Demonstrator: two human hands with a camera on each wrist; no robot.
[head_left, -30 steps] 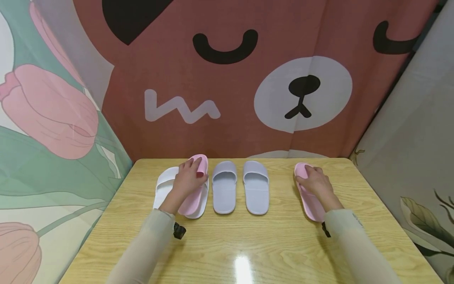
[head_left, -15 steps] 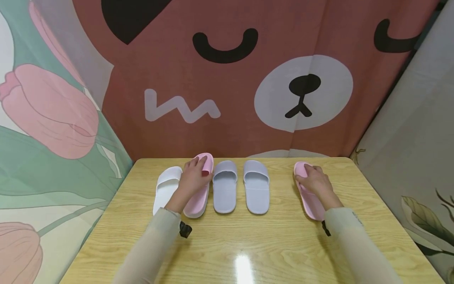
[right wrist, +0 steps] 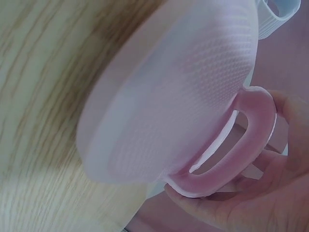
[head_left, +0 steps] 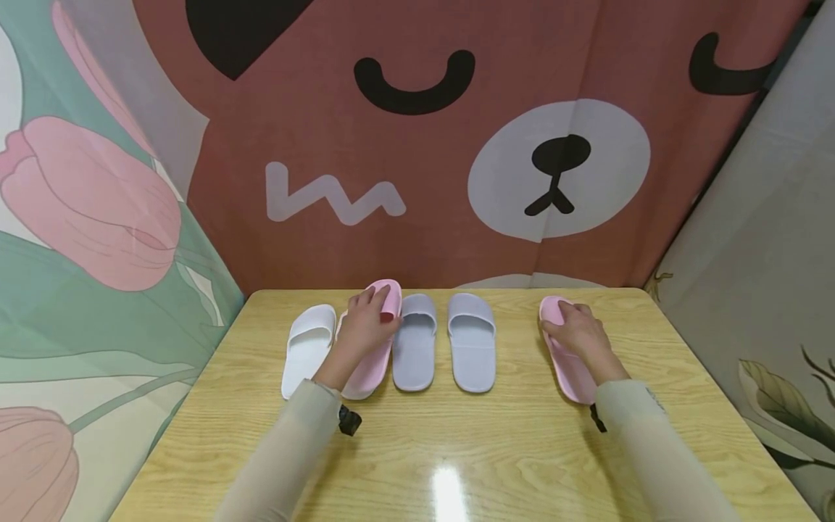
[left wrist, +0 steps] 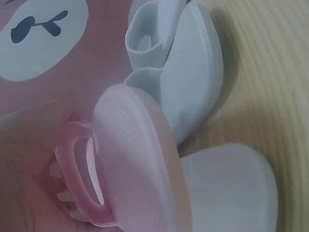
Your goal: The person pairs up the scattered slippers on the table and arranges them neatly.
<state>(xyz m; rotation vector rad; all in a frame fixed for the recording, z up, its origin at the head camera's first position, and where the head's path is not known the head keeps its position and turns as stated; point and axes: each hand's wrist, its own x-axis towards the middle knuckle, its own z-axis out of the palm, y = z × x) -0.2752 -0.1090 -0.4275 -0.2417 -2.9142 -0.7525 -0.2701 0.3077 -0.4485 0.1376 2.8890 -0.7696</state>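
Observation:
My left hand (head_left: 365,330) grips a pink slipper (head_left: 370,373) by its strap. That slipper overlaps a white slipper (left wrist: 231,186), mostly hidden in the head view, and its right edge meets the left grey slipper (head_left: 414,359). At the table's right side, my right hand (head_left: 580,337) holds another pink slipper (head_left: 572,377) by the strap. Fingers and thumb curl around this strap (right wrist: 236,154) in the right wrist view. The second grey slipper (head_left: 472,355) lies between the hands, toes to the back. Farthest left lies the other white slipper (head_left: 305,355).
The wooden table (head_left: 417,449) ends at the back against a curtain (head_left: 417,246) printed with a bear face. Patterned curtains hang at both sides. Bare wood shows between the right grey slipper and the right-hand pink slipper, and along the front.
My left hand has carried its pink slipper to the right, from over the white slipper up to the left grey one. The right hand and its slipper have hardly moved.

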